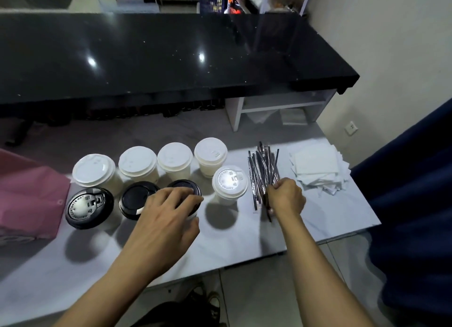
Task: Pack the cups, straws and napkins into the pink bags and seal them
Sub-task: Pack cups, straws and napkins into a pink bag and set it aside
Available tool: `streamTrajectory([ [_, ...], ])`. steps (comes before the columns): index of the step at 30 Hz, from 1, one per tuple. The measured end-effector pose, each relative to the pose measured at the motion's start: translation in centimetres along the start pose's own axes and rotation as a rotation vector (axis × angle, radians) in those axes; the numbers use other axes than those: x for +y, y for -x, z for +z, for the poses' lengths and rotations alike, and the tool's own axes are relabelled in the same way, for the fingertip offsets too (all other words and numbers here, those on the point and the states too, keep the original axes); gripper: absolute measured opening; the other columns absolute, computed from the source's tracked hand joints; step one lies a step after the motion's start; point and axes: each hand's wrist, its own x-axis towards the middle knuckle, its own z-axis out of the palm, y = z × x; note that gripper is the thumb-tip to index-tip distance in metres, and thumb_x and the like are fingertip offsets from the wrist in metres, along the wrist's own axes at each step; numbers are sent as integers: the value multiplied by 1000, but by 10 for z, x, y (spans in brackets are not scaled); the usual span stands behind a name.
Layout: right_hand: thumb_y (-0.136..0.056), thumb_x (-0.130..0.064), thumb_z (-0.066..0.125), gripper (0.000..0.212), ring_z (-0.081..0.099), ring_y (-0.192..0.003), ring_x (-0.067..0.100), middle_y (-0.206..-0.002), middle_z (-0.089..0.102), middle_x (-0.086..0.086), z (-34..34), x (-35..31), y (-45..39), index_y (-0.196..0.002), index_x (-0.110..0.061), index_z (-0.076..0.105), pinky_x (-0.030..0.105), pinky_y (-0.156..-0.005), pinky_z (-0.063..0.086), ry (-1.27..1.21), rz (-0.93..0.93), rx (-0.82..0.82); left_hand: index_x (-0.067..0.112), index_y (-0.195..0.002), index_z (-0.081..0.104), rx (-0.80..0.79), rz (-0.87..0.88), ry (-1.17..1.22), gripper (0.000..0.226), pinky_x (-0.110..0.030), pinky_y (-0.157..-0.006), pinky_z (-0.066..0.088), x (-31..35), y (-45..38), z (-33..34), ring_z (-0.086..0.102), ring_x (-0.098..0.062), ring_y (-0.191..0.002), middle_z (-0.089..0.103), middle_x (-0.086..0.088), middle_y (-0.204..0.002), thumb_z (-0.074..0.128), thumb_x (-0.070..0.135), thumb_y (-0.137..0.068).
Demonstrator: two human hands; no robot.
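Left hand (168, 211) fingers curled over a black-lidded white paper cup (186, 189), right hand (285, 196) pinching wrapped black straws (263, 170) right of that cup, stacked white napkins (318, 170) farther right

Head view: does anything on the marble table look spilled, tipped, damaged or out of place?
Nothing spilled or tipped. All eight lidded cups stand upright. Only the napkins lie in a loose, fanned, uneven pile and the straws are splayed. The left hand covers a black-lidded cup; the right hand pinches straws.
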Motion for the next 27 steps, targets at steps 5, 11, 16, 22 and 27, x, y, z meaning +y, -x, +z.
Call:
streamTrajectory([
  [5, -93, -29, 63, 15, 62, -88, 29, -93, 73, 7, -14, 10, 7, -95, -18, 74, 37, -82, 34, -56, 14, 80, 27, -119, 63, -14, -11, -20, 37, -38, -87, 43, 5, -2, 0, 53, -25, -113, 59, 6, -125, 50, 38, -87],
  [11, -90, -28, 72, 9, 68, -82, 28, -90, 75, 4, -31, 15, 15, -91, -20, 67, 42, -82, 55, -249, -67, 108, 27, -118, 64, 2, -27, -32, 35, -37, -88, 43, 11, 2, -2, 54, -25, -112, 59, 6, -124, 53, 37, -87],
  [16, -94, -22, 68, 10, 62, -77, 17, -85, 69, -4, -58, -3, 40, -100, -16, 73, 27, -70, 44, -441, -190, 187, 27, -115, 64, 59, -58, -1, 36, -38, -90, 46, 5, 13, -15, 56, -25, -109, 61, 5, -122, 47, 39, -86],
  [22, -94, -17, 68, 14, 66, -84, 4, -94, 69, -5, -68, -65, 93, -106, -18, 75, 9, -76, 47, -625, -520, 112, 28, -122, 60, 120, -161, -9, 36, -40, -97, 45, -28, 35, -52, 52, -22, -116, 56, 6, -128, 51, 37, -88],
  [27, -89, -21, 73, 16, 71, -80, 12, -93, 75, -3, -65, -141, 165, -104, -26, 75, 17, -74, 54, -754, -625, 39, 33, -128, 55, 191, -261, -29, 38, -40, -101, 42, -73, 71, -86, 47, -20, -125, 51, 7, -135, 49, 37, -90],
])
